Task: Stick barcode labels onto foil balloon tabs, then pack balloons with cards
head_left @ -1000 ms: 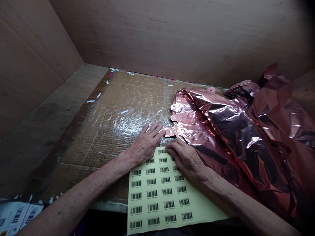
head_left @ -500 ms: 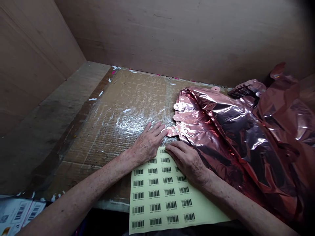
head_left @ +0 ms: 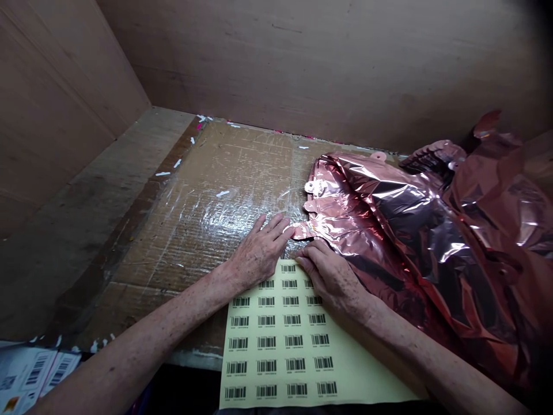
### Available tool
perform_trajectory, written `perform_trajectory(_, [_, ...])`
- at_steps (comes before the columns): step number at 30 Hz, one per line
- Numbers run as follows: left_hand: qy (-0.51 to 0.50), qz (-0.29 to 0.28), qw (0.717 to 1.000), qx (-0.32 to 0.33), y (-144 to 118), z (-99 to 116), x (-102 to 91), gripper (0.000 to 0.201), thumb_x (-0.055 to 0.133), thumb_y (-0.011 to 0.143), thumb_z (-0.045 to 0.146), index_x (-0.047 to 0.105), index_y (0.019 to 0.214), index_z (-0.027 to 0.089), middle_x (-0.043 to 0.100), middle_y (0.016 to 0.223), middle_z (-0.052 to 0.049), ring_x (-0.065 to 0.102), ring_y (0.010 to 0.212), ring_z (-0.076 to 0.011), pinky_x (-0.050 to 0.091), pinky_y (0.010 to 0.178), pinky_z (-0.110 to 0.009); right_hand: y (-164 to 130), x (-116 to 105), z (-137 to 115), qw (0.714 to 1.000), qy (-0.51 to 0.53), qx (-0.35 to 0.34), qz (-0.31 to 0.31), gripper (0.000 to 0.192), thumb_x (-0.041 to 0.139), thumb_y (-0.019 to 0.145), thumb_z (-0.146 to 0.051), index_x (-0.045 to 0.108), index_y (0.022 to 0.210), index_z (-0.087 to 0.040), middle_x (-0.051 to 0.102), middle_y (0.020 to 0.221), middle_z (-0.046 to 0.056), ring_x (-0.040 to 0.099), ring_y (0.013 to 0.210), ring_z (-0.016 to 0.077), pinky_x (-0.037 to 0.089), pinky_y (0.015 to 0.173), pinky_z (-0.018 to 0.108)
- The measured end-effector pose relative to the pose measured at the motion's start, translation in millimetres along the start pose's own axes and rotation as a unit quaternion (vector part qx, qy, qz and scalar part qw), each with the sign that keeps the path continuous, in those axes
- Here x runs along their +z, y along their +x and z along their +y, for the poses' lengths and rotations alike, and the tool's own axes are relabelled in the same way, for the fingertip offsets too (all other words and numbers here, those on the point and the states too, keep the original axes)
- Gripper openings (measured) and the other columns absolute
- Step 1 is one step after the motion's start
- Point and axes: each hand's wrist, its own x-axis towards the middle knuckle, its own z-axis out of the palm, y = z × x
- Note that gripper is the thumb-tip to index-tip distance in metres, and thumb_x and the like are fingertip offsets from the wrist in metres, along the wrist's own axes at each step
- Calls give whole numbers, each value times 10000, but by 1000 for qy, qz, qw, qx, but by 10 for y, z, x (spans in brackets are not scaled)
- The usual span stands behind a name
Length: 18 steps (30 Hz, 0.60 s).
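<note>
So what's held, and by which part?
The left hand holds down shiny pink foil by its narrow tab; whether the right hand grips the yellow paper barcode sheet is unclear.

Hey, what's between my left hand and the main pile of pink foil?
In the head view, a narrow foil tab spans that stretch, jutting from the foil pile to the fingertips of the left hand.

There are two hands, one left hand (head_left: 258,255) and one right hand (head_left: 336,279), one pale yellow sheet (head_left: 367,374) showing twenty-four wholly or partly visible printed barcodes (head_left: 266,342) in seven rows, two lower-left barcodes (head_left: 37,370), and pinkish foil pieces (head_left: 371,225) too overlapped to count.
</note>
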Motion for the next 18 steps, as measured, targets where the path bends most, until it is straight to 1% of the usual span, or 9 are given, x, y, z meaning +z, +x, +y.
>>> perform_trajectory(4, [-4, 5, 1000, 0, 5, -5, 5, 457, 424, 899, 55, 449, 1350, 126, 508, 1444, -147, 383, 1409, -311, 244, 1187, -529, 36, 47, -24, 1000, -28, 4, 8, 121, 537, 982, -252, 602, 914, -177, 606, 905, 69, 600, 811, 202, 520, 744, 355])
perform_trajectory(8, [-6, 6, 1000, -1, 12, -4, 3, 462, 427, 901, 57, 446, 1355, 139, 506, 1449, -143, 385, 1411, -302, 244, 1189, -523, 33, 98, -10, 999, -20, -14, 31, 106, 536, 984, -232, 602, 918, -182, 623, 910, 61, 610, 825, 193, 523, 763, 347])
perform_trajectory(14, [-4, 2, 1000, -3, 13, -6, 7, 460, 437, 897, 55, 448, 1353, 118, 501, 1456, -150, 355, 1431, -304, 238, 1194, -522, 5, 123, -13, 997, -16, -33, 66, 86, 544, 983, -222, 606, 949, -173, 629, 935, 72, 622, 839, 188, 519, 759, 317])
perform_trajectory(16, [-2, 0, 1000, -4, 10, -6, 5, 462, 430, 901, 58, 446, 1358, 124, 497, 1461, -149, 353, 1434, -299, 239, 1194, -522, 8, 124, -22, 997, -31, -43, 62, 101, 535, 987, -214, 616, 949, -166, 633, 931, 76, 620, 830, 186, 513, 747, 306])
perform_trajectory(18, [1, -4, 1000, -4, 8, -3, -2, 465, 422, 905, 62, 442, 1366, 121, 486, 1473, -153, 354, 1433, -303, 241, 1193, -524, 19, 123, -31, 996, -59, -48, 46, 142, 510, 995, -204, 622, 923, -155, 626, 895, 79, 610, 795, 188, 502, 717, 302])
